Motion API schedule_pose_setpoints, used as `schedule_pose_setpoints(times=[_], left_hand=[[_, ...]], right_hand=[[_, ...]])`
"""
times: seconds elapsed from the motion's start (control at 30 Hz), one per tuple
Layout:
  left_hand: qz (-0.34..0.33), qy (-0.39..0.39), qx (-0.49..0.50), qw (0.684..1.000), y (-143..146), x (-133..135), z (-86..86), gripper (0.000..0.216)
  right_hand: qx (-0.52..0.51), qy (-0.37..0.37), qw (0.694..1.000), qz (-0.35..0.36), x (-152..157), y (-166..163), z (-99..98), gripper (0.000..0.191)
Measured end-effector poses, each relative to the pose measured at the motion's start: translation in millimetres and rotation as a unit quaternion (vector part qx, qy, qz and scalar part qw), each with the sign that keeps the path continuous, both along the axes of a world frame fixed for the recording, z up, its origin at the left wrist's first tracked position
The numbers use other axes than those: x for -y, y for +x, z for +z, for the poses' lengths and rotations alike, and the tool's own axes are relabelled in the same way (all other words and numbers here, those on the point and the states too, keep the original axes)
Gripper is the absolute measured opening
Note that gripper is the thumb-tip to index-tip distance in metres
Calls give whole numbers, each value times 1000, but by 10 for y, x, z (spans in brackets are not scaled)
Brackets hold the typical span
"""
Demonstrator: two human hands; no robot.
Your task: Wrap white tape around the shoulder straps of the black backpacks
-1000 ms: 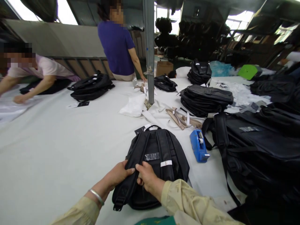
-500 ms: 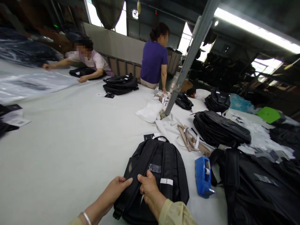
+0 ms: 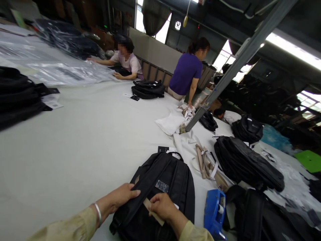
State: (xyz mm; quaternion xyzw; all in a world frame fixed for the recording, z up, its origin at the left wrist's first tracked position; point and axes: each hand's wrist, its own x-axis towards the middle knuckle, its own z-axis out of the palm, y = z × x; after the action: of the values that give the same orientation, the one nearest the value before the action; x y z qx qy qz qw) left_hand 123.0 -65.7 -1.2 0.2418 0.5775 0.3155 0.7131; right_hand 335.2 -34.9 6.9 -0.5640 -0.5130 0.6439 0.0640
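Observation:
A black backpack lies on the white table with its shoulder straps facing up and its top handle pointing away from me. My left hand is closed on the left shoulder strap, thumb on top and fingers partly hidden underneath. Between the thumb and fingers of my right hand is a brown paper strip, lying across the pack beside that strap. A clear plastic-like patch shows on the back panel. Beyond the handle lies a black hang tag.
A blue tape dispenser stands right of the pack. More black backpacks lie to the right, near brown paper strips. Another stack sits at left. A slanted metal post rises from the table. Two people are at the far side.
My right hand now pinches a brown paper strip that was not visible before. My view has turned left and tilted. My left hand stays on the strap.

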Motion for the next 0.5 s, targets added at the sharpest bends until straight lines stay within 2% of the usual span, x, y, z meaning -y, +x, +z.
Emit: schedule_pose_setpoints(times=[0.1,0.23,0.4,0.5], left_hand=[[-4,-6,4,1000,19,7,69,38],[10,-15,7,1000,69,-1,152,38],[19,-21,-42,999,123,7,156,35],[18,-18,-86,996,149,7,109,28]], right_hand=[[28,43,998,47,-128,73,-76,7],[-10,91,992,89,-287,23,-229,8],[-45,72,994,76,-317,13,-244,12],[-62,29,996,58,-328,14,-119,28]])
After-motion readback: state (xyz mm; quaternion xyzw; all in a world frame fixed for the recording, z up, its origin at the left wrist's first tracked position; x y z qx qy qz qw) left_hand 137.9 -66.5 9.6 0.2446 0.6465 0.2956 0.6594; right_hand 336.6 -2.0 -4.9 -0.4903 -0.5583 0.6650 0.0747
